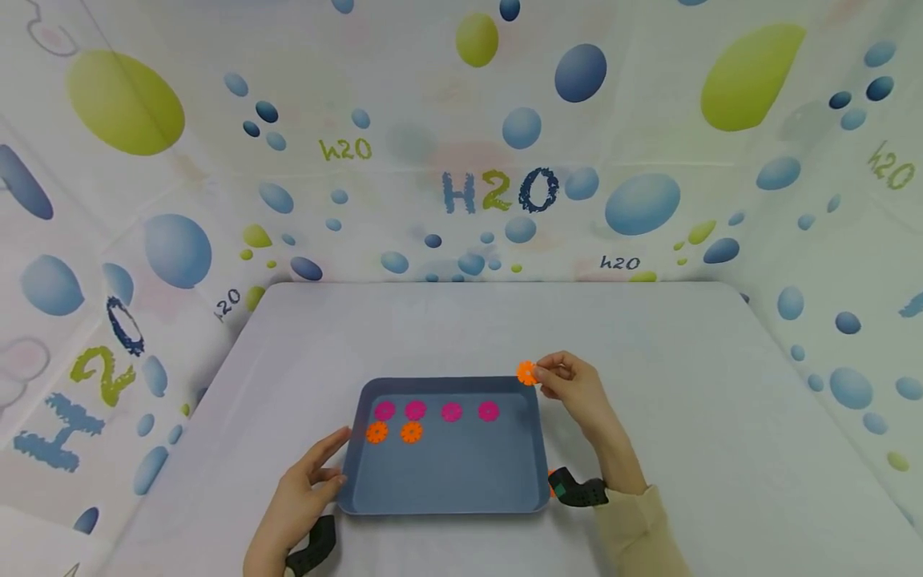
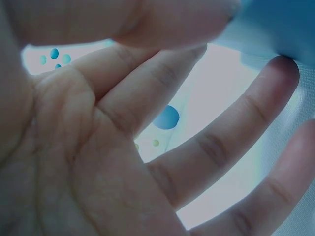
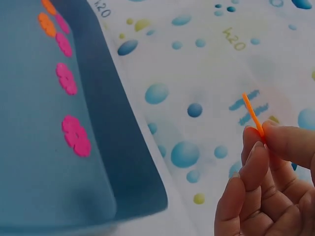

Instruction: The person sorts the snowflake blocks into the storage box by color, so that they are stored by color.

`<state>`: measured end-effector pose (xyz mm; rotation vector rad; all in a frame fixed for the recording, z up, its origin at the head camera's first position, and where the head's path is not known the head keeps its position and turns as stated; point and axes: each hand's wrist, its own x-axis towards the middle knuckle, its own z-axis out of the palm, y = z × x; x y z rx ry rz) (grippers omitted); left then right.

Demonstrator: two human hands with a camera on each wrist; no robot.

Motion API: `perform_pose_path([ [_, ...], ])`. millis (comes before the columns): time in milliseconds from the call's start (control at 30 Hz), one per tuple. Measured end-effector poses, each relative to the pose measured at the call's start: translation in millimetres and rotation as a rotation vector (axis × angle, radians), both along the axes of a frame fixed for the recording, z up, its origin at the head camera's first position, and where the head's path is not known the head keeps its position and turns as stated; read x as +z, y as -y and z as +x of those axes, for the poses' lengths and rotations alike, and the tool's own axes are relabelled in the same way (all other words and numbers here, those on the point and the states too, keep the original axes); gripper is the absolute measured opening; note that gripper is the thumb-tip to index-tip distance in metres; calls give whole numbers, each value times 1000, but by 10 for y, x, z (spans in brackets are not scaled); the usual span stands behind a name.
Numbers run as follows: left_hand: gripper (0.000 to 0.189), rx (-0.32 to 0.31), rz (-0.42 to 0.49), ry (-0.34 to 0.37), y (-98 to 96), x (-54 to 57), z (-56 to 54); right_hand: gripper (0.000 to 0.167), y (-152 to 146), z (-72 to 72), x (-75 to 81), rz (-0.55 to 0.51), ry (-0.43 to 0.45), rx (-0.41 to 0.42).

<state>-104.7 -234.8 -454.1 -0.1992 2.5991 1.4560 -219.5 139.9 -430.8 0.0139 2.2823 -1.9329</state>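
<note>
A blue-grey tray (image 1: 461, 485) lies on the table in the head view. Along its far side runs a row of pink notched discs (image 1: 451, 412), with two orange notched discs (image 1: 412, 433) in front of the left ones. Between thumb and fingertips my right hand (image 1: 574, 389) pinches another orange notched disc (image 1: 526, 373), held at the tray's far right corner. The right wrist view shows that disc (image 3: 253, 114) edge-on. My left hand (image 1: 299, 493) touches the tray's left wall with its fingers extended; in the left wrist view one fingertip (image 2: 285, 69) meets the blue wall.
Something orange (image 1: 552, 483) shows beside the tray's right edge, mostly hidden by the black wrist camera (image 1: 578, 489). A white cloth covers the table (image 1: 461, 328). Behind and at both sides hangs a patterned curtain (image 1: 404, 192).
</note>
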Motion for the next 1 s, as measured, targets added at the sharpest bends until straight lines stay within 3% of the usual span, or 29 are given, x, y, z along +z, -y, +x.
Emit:
perform_pose_path([
  [467, 64, -5, -1, 1, -8, 21, 4, 25, 254, -157, 22, -47, -26, 70],
  [733, 64, -9, 14, 1, -5, 19, 2, 22, 444, -155, 11, -70, -20, 101],
  [1000, 64, -9, 26, 14, -4, 33, 8, 18, 578, -123, -101, -9, -28, 142],
])
